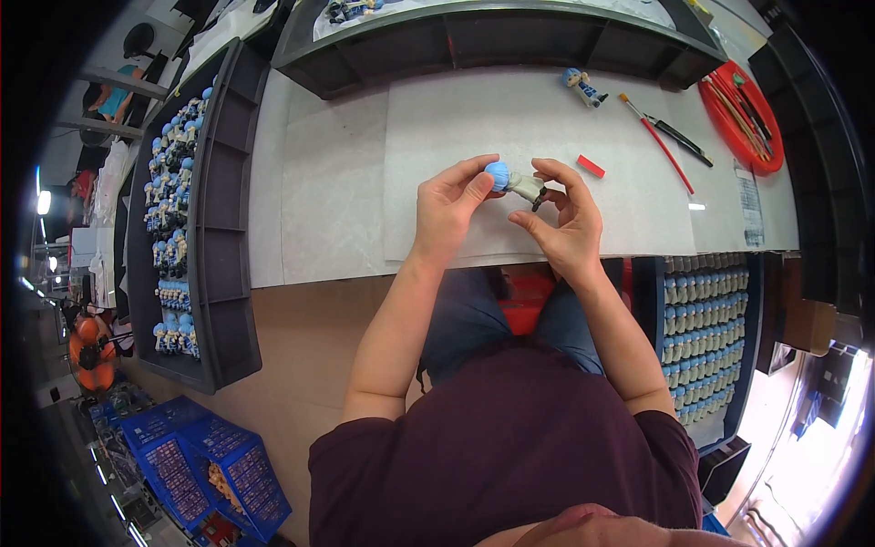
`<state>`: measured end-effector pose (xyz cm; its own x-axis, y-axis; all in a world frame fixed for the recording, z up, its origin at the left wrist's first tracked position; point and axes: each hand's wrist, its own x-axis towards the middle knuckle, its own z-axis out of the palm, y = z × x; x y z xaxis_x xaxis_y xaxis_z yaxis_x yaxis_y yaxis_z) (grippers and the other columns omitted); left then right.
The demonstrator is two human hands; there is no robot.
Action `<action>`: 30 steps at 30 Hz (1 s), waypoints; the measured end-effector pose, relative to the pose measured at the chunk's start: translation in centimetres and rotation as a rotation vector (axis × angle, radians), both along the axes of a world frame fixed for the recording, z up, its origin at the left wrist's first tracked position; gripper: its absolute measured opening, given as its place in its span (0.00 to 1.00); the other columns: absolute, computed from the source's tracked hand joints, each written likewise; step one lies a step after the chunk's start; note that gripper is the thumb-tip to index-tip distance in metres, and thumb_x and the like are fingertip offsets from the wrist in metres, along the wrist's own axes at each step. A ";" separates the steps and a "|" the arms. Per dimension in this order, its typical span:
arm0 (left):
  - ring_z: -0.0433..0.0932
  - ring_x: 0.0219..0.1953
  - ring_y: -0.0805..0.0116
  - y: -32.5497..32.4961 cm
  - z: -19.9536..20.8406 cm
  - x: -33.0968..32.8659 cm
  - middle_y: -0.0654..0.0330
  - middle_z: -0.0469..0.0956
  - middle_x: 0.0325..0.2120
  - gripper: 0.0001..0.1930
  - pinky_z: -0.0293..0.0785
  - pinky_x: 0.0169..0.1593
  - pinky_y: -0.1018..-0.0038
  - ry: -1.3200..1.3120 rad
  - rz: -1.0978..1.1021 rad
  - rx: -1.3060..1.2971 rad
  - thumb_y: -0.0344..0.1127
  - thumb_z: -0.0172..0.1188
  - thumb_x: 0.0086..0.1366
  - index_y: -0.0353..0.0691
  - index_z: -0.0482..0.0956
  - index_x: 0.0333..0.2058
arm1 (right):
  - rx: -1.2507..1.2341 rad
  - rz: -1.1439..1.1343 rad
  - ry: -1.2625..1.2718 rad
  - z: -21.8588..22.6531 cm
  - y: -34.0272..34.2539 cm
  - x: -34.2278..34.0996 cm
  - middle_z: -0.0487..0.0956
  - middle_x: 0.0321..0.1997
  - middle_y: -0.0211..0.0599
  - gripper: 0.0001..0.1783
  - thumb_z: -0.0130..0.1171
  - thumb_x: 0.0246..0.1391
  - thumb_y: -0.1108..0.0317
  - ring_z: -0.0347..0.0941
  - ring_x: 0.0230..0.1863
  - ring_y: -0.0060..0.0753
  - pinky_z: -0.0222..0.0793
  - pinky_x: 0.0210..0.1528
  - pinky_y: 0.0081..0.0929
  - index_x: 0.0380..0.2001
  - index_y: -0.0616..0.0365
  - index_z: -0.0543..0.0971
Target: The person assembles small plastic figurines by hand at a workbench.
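A small figurine (525,187) with blue hair, a pale body and dark feet lies sideways above the white sheet on the table. My left hand (453,198) pinches its blue head between thumb and fingers. Around the foot end, my right hand (570,221) is held with thumb and index finger spread apart; whether its curled fingers touch the feet I cannot tell. Just right of my hands lies a small red block (591,166). A second figurine (583,87), blue-haired with blue and white clothing, lies farther back on the table.
Two brushes, one red-handled (670,157) and one black-handled (684,141), lie at the right near a red tray (777,157) of tools. Dark crates stand at the back (501,41) and left (223,228). Rows of figurines (706,333) fill a crate at my right. Blue baskets (214,456) stand lower left.
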<state>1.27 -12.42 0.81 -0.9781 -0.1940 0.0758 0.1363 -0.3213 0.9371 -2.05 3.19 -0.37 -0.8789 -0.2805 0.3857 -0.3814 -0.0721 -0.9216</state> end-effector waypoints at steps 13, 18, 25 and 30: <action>0.74 0.42 0.71 -0.6 -0.2 0.2 0.56 0.76 0.39 0.14 0.70 0.49 0.76 0.035 -0.012 0.012 0.24 0.52 0.62 0.32 0.72 0.47 | -0.011 0.033 -0.088 0.5 -0.4 0.3 0.73 0.48 0.38 0.29 0.68 0.40 0.72 0.70 0.45 0.25 0.68 0.42 0.22 0.48 0.62 0.70; 0.73 0.44 0.70 -0.3 0.3 0.0 0.55 0.76 0.41 0.15 0.69 0.50 0.76 0.065 -0.050 -0.045 0.22 0.52 0.60 0.32 0.72 0.47 | -0.017 0.032 -0.113 0.5 -0.1 0.0 0.77 0.38 0.38 0.19 0.64 0.46 0.70 0.73 0.36 0.24 0.69 0.38 0.20 0.41 0.65 0.74; 0.73 0.47 0.59 0.3 -1.9 0.0 0.47 0.73 0.45 0.21 0.69 0.51 0.64 0.139 -0.051 -0.192 0.28 0.56 0.59 0.30 0.66 0.52 | 0.007 0.006 -0.158 1.4 4.2 0.4 0.76 0.40 0.38 0.17 0.61 0.44 0.77 0.73 0.42 0.30 0.70 0.44 0.24 0.41 0.60 0.75; 0.70 0.44 0.64 0.3 -0.6 0.8 0.51 0.71 0.46 0.19 0.69 0.47 0.71 -0.002 -0.061 -0.373 0.27 0.50 0.62 0.32 0.66 0.52 | -0.247 -0.424 -0.124 2.0 17.4 2.5 0.74 0.43 0.35 0.16 0.54 0.48 0.85 0.71 0.44 0.25 0.69 0.46 0.19 0.42 0.64 0.74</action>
<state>2.08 -12.12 0.24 -0.9872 -0.0947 0.1287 0.1259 0.0347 0.9914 0.40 20.60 1.61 -0.9391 0.1975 0.2812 -0.3132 -0.1558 -0.9368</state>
